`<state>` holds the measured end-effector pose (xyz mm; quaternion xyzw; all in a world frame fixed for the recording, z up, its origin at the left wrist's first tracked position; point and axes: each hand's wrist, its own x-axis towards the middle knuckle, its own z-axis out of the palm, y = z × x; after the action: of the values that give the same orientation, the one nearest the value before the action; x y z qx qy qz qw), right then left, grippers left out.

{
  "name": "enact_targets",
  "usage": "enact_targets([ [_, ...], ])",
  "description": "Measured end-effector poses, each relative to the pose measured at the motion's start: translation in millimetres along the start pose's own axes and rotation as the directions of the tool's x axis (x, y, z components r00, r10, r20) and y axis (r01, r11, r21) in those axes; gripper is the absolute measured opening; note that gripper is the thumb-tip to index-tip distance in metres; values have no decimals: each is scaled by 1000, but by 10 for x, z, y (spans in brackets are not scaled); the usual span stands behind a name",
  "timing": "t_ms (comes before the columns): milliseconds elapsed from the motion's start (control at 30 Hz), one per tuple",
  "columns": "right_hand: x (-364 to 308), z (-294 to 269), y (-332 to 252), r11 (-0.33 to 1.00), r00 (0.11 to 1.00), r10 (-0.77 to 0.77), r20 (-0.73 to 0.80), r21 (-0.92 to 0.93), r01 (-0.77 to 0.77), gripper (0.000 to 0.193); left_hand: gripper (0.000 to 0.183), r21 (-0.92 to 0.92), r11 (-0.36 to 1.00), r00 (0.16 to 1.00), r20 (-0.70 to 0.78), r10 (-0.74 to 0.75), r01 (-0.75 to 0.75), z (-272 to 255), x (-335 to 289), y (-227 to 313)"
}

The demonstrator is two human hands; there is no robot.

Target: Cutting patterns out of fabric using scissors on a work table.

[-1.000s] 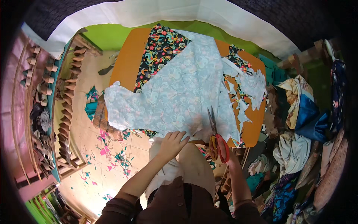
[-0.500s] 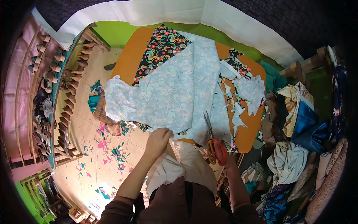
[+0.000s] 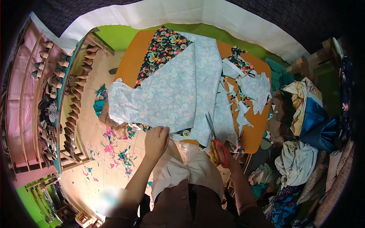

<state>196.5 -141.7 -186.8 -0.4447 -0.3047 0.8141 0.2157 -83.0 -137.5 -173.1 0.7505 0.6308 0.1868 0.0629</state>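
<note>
Tracking the left hand (image 3: pixel 156 140), we note that its fingers, spread flat on the cloth a second ago, are now curled closed at the near edge and lie farther to the left. We judge that they pinch the edge of the printed fabric (image 3: pixel 167 98), although the fingertips are hidden from this angle. The fabric lies pale side up across the orange table (image 3: pixel 127 64), with its near edge in front of the person. Between the left hand and the scissors (image 3: pixel 213 136), we now see a clearer dark floral patch (image 3: pixel 186 132), which shows that the upper layer has shifted to the left. The right hand (image 3: pixel 232 162) grips the scissors by their red and yellow handles; the blades point away from the person, over the fabric, and we cannot tell whether they touch it. The loose cut pieces (image 3: pixel 256 93) remain at the right of the table. For the cloth work in hand, we read the change as an adjustment of the layers rather than a cut.
</note>
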Motion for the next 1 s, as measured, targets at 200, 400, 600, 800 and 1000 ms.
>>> enact_targets([
  [200,-108,46,72,993,996,37,76,-118,-28,38,25,-20,1000,1000,-12,12,-12,186,18,75],
  [400,-188,-4,182,938,940,327,99,-155,-310,35,22,-51,998,1000,-8,30,-31,295,-100,80],
  [600,-139,272,53,858,972,-7,235,-499,126,38,24,-76,997,999,-25,25,-27,285,-152,128],
  [800,21,360,19,925,952,265,153,-321,-205,40,25,-82,995,997,-52,49,-53,273,-194,157],
  [1000,146,370,23,947,950,287,121,-185,-263,43,25,-91,996,997,-74,10,-17,301,-226,131],
])
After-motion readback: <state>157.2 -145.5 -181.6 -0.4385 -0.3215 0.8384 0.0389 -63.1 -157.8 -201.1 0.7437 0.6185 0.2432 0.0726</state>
